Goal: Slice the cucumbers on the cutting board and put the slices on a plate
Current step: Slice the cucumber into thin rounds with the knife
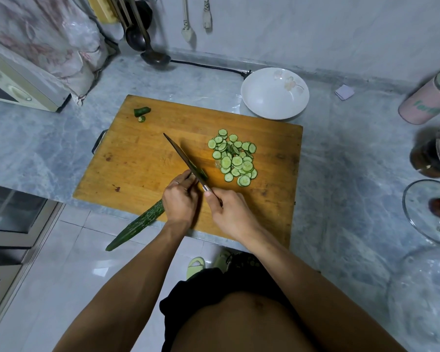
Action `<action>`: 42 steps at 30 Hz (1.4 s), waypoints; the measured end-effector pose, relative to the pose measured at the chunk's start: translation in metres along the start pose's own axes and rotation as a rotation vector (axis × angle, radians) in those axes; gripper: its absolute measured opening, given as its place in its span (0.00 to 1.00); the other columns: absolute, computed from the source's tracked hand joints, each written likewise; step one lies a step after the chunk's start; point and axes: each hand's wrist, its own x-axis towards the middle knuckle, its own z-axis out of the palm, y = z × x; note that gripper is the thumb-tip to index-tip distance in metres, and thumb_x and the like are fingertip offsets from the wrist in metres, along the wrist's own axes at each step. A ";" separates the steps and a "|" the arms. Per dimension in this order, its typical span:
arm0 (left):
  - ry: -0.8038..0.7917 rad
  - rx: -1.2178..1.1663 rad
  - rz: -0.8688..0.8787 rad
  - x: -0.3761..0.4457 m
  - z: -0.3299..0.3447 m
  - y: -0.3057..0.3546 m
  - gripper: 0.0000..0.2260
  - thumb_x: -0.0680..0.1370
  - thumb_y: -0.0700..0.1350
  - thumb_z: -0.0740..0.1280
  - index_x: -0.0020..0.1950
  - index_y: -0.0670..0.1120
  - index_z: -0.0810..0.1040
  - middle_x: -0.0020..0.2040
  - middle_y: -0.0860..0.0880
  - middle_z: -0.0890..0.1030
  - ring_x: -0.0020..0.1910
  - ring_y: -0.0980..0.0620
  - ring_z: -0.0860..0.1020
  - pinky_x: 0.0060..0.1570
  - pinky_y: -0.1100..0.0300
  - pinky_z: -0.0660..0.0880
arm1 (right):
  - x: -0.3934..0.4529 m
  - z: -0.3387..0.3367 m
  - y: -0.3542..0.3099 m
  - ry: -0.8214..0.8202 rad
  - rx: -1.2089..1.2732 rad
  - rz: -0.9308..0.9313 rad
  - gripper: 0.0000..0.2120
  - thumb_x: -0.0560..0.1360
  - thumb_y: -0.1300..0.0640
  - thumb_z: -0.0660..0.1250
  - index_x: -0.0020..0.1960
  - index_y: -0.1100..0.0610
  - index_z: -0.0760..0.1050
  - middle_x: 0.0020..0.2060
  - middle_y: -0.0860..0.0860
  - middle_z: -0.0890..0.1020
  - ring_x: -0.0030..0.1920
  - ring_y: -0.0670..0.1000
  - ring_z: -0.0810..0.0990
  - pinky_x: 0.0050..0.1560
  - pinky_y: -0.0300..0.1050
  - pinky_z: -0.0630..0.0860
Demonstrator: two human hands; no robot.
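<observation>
Left hand [179,199] pins the cucumber [137,223], its length trailing down-left off the cutting board [142,153]. Right hand [229,208] grips the knife [186,160], blade across the cut end.

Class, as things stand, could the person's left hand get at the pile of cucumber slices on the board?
Probably not: the left hand holds the cucumber, and the knife lies between it and the slices.

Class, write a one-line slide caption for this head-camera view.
Right hand slices a cucumber with a knife, left hand steadying it.

Green cucumber [135,226], white flower-patterned plate [262,97]
</observation>
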 end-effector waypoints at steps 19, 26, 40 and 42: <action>0.017 -0.016 0.030 -0.001 -0.005 0.003 0.13 0.70 0.35 0.65 0.49 0.42 0.86 0.56 0.47 0.84 0.44 0.45 0.83 0.42 0.58 0.78 | -0.027 -0.011 -0.006 -0.003 -0.007 -0.061 0.16 0.84 0.48 0.57 0.45 0.57 0.74 0.28 0.48 0.69 0.30 0.50 0.68 0.33 0.47 0.65; 0.022 -0.033 0.044 -0.001 -0.005 0.002 0.13 0.69 0.35 0.63 0.47 0.41 0.85 0.51 0.44 0.85 0.42 0.44 0.83 0.41 0.62 0.75 | -0.027 -0.011 -0.008 -0.027 -0.016 -0.065 0.15 0.84 0.47 0.56 0.45 0.55 0.74 0.29 0.48 0.69 0.31 0.49 0.68 0.33 0.47 0.65; 0.042 -0.048 0.036 -0.002 -0.001 0.003 0.11 0.70 0.38 0.63 0.44 0.40 0.85 0.49 0.44 0.85 0.40 0.42 0.82 0.35 0.57 0.75 | -0.012 0.001 -0.009 -0.008 -0.017 -0.024 0.15 0.84 0.47 0.55 0.47 0.54 0.73 0.30 0.49 0.70 0.36 0.58 0.72 0.38 0.52 0.72; 0.042 -0.051 0.047 -0.002 0.000 0.003 0.11 0.69 0.37 0.63 0.44 0.41 0.85 0.50 0.45 0.85 0.41 0.43 0.82 0.35 0.57 0.76 | -0.007 0.003 -0.008 -0.008 -0.024 -0.017 0.16 0.84 0.47 0.55 0.51 0.56 0.76 0.31 0.50 0.72 0.38 0.59 0.73 0.39 0.51 0.73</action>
